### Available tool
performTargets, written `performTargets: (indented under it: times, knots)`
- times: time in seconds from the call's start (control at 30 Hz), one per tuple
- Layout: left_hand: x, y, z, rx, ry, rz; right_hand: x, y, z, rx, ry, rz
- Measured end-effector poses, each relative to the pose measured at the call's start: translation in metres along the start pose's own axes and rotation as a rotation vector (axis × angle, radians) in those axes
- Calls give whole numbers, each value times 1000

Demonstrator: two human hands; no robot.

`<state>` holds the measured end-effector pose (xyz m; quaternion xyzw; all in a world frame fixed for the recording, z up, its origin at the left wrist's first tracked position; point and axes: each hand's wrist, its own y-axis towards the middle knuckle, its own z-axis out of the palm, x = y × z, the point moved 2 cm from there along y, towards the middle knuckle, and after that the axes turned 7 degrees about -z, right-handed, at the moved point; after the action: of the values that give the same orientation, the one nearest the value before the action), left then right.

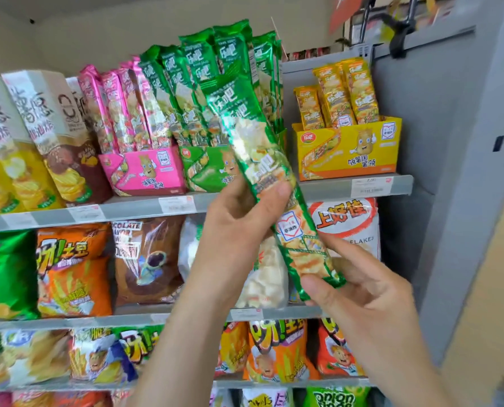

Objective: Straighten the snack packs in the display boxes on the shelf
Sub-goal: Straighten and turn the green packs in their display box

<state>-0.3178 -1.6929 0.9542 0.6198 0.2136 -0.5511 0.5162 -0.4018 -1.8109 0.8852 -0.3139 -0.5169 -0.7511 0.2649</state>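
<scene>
- Hands: green pack (259, 154) gripped mid-length by left hand (236, 218), pinched at its 5 o'clock end by right hand (359, 295)
- Neighbouring packs (192, 83) at 12 o'clock could be toppled by tilted insertion

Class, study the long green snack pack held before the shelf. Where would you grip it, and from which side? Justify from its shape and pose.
Grip the green pack mid-length, wrapping across its narrow width from the left, as the left hand does. It is long, slim and tilted, so a middle hold probably balances it; the right hand pinches the bottom end.
</scene>
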Motion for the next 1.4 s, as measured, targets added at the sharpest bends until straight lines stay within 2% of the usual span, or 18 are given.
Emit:
performTargets:
  times: [0.13,0.2,0.37,0.53,0.7,0.87,0.93,1.03,1.17,1.4]
  knots:
    - [-7,-5,-5,50,118,75,2,3,1,150,-213,71]
    - [-7,-4,-5,44,190,101,7,12,0,224,-285,48]
    - [-1,4,2,133,462,178,37,62,-1,113,-216,-139]
    - [-9,14,9,140,591,322,64,110,3,221,-301,-258]
    - [-54,34,12,-14,929,519,89,155,-1,260,-372,-381]
    - [-120,82,5,-399,1277,754,121,219,3,177,-398,-604]
    - [-135,103,4,-451,1427,718,125,241,10,133,-429,-692]
    - [-131,125,0,-396,1628,550,121,265,24,59,-454,-761]
    - [-120,129,-7,-375,1585,513,106,286,37,-20,-391,-749]
    - [-123,128,-14,-320,1567,523,82,298,54,-4,-483,-710]
